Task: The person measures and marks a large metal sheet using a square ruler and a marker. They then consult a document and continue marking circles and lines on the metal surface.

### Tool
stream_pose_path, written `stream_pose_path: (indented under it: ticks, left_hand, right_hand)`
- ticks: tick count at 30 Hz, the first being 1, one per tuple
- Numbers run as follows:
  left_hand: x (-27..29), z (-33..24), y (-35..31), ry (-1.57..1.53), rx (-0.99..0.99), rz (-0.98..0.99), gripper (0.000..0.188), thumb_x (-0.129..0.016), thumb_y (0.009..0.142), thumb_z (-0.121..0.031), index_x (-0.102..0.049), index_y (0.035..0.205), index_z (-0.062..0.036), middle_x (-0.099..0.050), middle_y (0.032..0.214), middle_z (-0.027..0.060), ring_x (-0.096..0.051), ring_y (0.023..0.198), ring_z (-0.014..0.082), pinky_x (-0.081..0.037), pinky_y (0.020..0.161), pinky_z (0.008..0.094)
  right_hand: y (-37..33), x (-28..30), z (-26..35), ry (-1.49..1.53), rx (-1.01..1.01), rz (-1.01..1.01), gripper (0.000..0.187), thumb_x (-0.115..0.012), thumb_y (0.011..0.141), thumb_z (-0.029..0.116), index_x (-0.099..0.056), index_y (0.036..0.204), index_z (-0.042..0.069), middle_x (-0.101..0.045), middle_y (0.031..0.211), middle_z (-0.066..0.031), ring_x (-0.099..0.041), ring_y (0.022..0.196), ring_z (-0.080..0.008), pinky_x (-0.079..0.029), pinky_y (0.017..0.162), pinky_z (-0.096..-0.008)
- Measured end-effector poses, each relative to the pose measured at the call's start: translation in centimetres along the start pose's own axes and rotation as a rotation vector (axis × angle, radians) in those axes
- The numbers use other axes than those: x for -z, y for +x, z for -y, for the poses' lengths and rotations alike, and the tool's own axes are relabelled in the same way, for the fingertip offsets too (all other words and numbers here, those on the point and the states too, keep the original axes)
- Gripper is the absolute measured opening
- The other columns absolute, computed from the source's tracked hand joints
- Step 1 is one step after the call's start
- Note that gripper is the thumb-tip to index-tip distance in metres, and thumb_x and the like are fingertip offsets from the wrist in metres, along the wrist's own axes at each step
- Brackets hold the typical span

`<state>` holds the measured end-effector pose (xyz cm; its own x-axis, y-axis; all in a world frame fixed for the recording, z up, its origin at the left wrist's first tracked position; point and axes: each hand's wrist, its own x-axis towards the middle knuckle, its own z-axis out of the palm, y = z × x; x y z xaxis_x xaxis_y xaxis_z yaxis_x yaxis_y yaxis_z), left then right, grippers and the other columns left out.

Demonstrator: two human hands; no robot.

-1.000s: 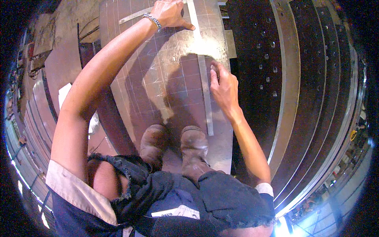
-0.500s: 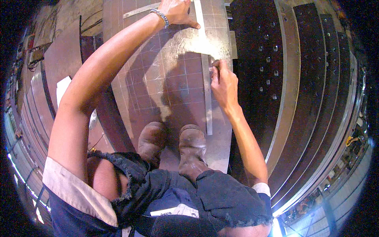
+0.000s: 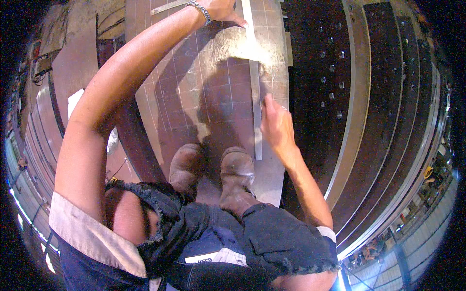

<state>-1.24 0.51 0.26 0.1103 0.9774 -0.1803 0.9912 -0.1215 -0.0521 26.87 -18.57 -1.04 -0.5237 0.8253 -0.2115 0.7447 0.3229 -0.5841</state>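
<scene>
A long flat metal straightedge (image 3: 255, 97) lies on a dark steel plate (image 3: 216, 92) marked with a grid of thin pale lines. At the far end my left hand (image 3: 224, 10) lies beside it, its thumb stretched out onto the strip; its other fingers are partly cut off by the picture's top. My right hand (image 3: 278, 123) is closed next to the strip's right edge, nearer to me and slightly smeared by motion. What it pinches is hidden. A second, shorter metal strip (image 3: 170, 7) extends leftward from near my left hand.
My boots (image 3: 237, 169) stand on the plate's near end. On the right lie long dark steel pieces, one with several bolt holes (image 3: 332, 68). Another steel plate (image 3: 73, 72) lies at the left. Bright light falls on the plate around the middle of the straightedge.
My right hand has slid toward me along the straightedge; a small pale tip seen in its fingers before no longer shows. My left hand keeps its place on the strip while the view shifts slightly.
</scene>
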Motion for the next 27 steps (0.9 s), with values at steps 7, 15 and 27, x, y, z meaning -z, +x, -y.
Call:
stream_pose_path:
  ticks: [7, 15, 27]
  left_hand:
    - [-0.6, 0.3, 0.2, -0.021, -0.012, -0.046, 0.112, -0.077, 0.046, -0.08, -0.061, 0.114, 0.0078, -0.055, 0.123, 0.032, -0.055, 0.118, 0.0474, -0.052, 0.094, 0.0502]
    - [-2.6, 5.2, 1.9, -0.192, -0.082, -0.196, 0.032, -0.065, 0.071, -0.017, -0.059, 0.099, -0.0038, -0.064, 0.101, 0.0203, -0.063, 0.1, 0.0394, -0.053, 0.083, 0.0483]
    - [-0.3, 7.7, 1.3, -0.331, -0.186, 0.063, 0.034, -0.076, 0.062, -0.025, -0.065, 0.089, -0.0077, -0.068, 0.078, 0.0113, -0.068, 0.078, 0.0303, -0.052, 0.068, 0.0411]
  right_hand:
    - [-5.7, -0.2, -0.2, 0.043, -0.186, 0.113, 0.013, -0.054, 0.093, 0.007, -0.05, 0.104, 0.0, -0.063, 0.078, -0.0234, -0.065, 0.072, -0.0426, -0.049, 0.063, -0.0531]
    - [-7.9, 0.8, -0.1, 0.345, -0.454, -0.2, 0.017, -0.054, 0.09, 0.001, -0.045, 0.104, 0.002, -0.062, 0.078, -0.0193, -0.065, 0.072, -0.0402, -0.051, 0.064, -0.0455]
    - [-10.6, -3.6, 1.3, 0.163, -0.252, -0.009, 0.026, -0.054, 0.09, 0.007, -0.05, 0.114, -0.001, -0.066, 0.097, -0.0245, -0.067, 0.085, -0.0417, -0.055, 0.072, -0.0473]
